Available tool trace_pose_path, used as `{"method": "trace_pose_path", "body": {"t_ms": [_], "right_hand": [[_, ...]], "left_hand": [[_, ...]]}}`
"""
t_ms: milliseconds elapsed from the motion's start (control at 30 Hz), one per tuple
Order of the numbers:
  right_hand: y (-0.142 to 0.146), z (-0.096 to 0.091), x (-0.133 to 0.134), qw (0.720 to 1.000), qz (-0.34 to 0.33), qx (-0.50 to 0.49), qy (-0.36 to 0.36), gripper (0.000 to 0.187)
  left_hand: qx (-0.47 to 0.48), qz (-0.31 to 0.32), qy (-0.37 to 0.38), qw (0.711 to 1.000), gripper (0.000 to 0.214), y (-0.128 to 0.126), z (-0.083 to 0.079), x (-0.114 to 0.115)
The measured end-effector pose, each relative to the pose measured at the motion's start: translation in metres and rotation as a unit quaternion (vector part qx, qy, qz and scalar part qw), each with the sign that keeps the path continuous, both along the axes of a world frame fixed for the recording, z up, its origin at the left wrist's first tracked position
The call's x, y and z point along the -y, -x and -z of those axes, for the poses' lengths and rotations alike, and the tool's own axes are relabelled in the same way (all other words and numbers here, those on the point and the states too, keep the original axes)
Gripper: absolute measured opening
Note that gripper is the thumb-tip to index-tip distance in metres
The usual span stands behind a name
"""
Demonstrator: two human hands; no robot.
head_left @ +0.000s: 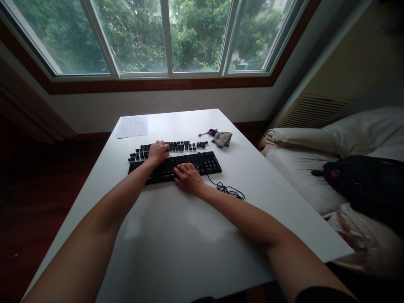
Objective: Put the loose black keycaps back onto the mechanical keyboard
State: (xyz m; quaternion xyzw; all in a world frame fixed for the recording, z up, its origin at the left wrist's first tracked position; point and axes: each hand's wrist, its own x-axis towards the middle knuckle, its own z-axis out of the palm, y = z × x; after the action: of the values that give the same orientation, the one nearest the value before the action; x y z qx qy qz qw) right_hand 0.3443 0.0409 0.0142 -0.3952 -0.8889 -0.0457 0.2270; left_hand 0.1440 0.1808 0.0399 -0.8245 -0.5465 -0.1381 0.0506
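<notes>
Left hand (158,151), curled over loose keycaps (186,146) at frame centre, grip unclear, could scatter them; right hand (188,176) lies open on the keyboard (208,163).

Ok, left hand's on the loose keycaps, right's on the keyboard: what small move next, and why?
Probably pinch up one of the loose keycaps with the left hand and lift it toward the keyboard. That hand rests on the row just behind the keyboard, and the right hand lies on the keys, seemingly steadying it.

Wide window (167,38); bed (315,168) beside table (176,235)
</notes>
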Motion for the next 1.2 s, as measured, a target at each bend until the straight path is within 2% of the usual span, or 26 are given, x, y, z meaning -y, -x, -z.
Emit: {"method": "trace_pose_path", "body": {"t_ms": [267, 433, 567, 700, 900, 1067, 1200], "right_hand": [[-0.001, -0.001, 0.002, 1.000, 0.024, -0.002, 0.005, 0.040], [-0.003, 0.000, 0.001, 1.000, 0.020, -0.008, 0.006, 0.039], [-0.005, 0.003, 0.000, 0.999, 0.020, -0.031, 0.011, 0.041], [-0.008, 0.004, -0.001, 0.999, 0.021, -0.043, 0.010, 0.040], [-0.008, 0.005, -0.002, 0.998, 0.025, -0.054, 0.013, 0.039], [-0.006, 0.005, -0.002, 0.998, 0.027, -0.050, 0.013, 0.040], [-0.006, 0.005, -0.002, 0.998, 0.025, -0.051, 0.022, 0.041]], "left_hand": [[-0.018, -0.012, 0.000, 1.000, 0.017, 0.003, 0.002, -0.004], [-0.022, 0.004, -0.010, 1.000, 0.018, 0.004, -0.004, 0.001], [-0.016, 0.026, -0.037, 0.999, 0.020, 0.009, -0.014, 0.014], [-0.001, 0.076, -0.034, 0.997, 0.019, 0.019, -0.020, 0.034], [0.019, 0.140, 0.032, 0.989, 0.020, 0.026, -0.019, 0.062], [0.051, 0.144, 0.075, 0.985, 0.021, 0.019, -0.017, 0.078], [0.055, 0.140, 0.086, 0.985, 0.020, 0.013, -0.015, 0.080]]}}
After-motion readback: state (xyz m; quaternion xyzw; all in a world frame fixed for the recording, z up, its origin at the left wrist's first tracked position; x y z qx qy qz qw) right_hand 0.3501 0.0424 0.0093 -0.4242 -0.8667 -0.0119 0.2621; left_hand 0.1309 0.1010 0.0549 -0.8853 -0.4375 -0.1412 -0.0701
